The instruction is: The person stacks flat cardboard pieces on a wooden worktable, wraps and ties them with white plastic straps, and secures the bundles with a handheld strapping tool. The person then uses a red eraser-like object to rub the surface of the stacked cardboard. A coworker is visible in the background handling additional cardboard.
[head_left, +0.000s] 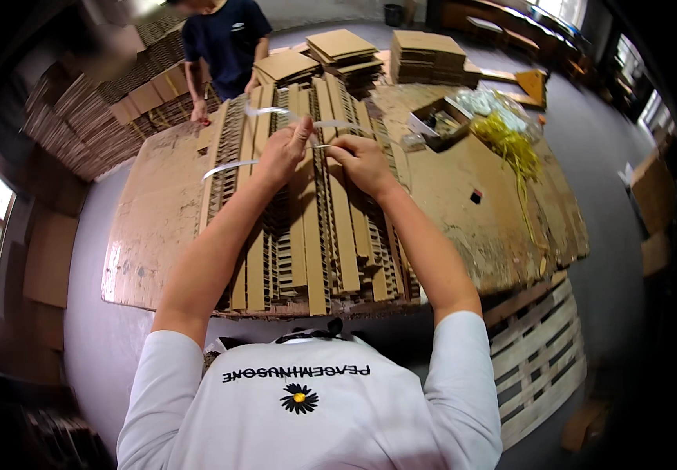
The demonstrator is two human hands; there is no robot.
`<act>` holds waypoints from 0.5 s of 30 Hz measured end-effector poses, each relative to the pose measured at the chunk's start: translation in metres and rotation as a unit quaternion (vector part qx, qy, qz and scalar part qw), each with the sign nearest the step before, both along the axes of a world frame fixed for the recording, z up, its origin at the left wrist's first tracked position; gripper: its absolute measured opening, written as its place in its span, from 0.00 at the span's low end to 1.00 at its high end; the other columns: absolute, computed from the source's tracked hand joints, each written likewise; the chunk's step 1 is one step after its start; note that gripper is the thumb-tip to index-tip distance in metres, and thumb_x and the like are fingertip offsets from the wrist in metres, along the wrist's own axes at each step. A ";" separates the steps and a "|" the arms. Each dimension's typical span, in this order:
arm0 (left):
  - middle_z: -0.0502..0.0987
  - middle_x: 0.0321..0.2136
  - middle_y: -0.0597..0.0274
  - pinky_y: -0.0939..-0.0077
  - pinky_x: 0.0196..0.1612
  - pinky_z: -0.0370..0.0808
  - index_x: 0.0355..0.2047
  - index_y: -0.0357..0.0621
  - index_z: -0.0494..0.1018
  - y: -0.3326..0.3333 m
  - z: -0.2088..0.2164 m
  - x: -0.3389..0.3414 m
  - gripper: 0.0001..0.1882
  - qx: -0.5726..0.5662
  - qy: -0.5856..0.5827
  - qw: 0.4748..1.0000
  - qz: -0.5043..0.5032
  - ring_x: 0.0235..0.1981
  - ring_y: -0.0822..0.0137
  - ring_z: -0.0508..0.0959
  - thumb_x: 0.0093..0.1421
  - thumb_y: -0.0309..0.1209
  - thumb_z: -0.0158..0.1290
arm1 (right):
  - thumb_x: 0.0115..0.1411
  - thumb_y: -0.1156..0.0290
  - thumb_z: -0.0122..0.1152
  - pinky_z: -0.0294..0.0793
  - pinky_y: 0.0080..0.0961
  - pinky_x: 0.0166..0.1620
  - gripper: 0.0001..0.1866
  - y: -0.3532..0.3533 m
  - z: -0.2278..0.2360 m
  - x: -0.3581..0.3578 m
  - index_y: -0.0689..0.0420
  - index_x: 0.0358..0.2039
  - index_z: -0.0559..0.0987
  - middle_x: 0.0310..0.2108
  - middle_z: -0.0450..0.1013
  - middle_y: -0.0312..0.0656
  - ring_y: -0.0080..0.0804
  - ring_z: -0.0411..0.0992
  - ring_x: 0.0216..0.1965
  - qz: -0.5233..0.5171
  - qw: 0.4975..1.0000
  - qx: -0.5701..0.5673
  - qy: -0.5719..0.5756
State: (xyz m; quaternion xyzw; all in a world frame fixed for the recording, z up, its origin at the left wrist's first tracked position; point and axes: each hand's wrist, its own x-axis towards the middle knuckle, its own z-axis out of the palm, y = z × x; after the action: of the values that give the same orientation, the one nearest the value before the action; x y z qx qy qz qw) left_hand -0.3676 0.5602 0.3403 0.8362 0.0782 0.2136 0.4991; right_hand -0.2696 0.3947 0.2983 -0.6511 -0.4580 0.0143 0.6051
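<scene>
The step in hand looks like tying a strap (233, 165) round the bundle (307, 227) of cardboard strips, which runs from the table's (158, 235) near edge to its far edge. Both hands meet over the bundle's far half. The left hand (284, 153) pinches the white strap, whose loose end trails toward the table's left side. The right hand (362, 160), just beside it, is closed on the strap's other part. The next move likely calls for pulling both ends tight while keeping the strips square. Toward the far right corner lie a box (436, 125) and yellow ties (511, 149). Beyond the far edge stands another person (225, 43).
</scene>
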 end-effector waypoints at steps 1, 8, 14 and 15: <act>0.60 0.13 0.71 0.78 0.23 0.60 0.33 0.37 0.77 0.002 0.001 -0.002 0.33 0.029 -0.020 0.999 0.016 0.17 0.75 0.61 0.67 0.57 0.39 | 0.61 0.69 0.58 0.72 0.22 0.31 0.09 0.004 -0.004 0.002 0.63 0.32 0.80 0.27 0.76 0.34 0.22 0.72 0.29 0.002 0.996 0.038 0.078; 0.61 0.10 0.75 0.82 0.12 0.48 0.35 0.40 0.76 0.007 0.012 -0.019 0.23 -0.316 -0.129 0.940 -0.013 0.08 0.81 0.52 0.62 0.51 0.54 | 0.65 0.70 0.52 0.47 0.17 0.15 0.06 -0.024 0.000 0.055 0.58 0.32 0.74 0.15 0.56 0.27 0.15 0.52 0.13 -0.061 0.806 0.349 0.474; 0.56 0.15 0.76 0.84 0.16 0.50 0.44 0.44 0.69 0.031 0.012 -0.027 0.13 -0.452 -0.197 0.869 -0.035 0.13 0.81 0.51 0.59 0.26 0.56 | 0.66 0.68 0.52 0.46 0.17 0.16 0.07 -0.072 0.000 0.105 0.58 0.33 0.73 0.16 0.54 0.26 0.16 0.48 0.14 -0.149 0.785 0.381 0.466; 0.55 0.15 0.76 0.85 0.16 0.50 0.46 0.43 0.68 0.034 0.011 -0.028 0.16 -0.438 -0.188 0.877 -0.052 0.13 0.81 0.52 0.57 0.22 0.54 | 0.65 0.69 0.52 0.48 0.16 0.16 0.07 -0.075 0.001 0.101 0.59 0.33 0.73 0.17 0.56 0.26 0.16 0.50 0.14 -0.148 0.791 0.372 0.463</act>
State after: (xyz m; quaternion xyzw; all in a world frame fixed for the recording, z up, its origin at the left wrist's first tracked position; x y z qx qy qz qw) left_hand -0.3959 0.5941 0.3509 0.4786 0.0251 0.2847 0.8302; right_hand -0.1687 0.3192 0.2996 -0.3514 0.0091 0.0528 0.9347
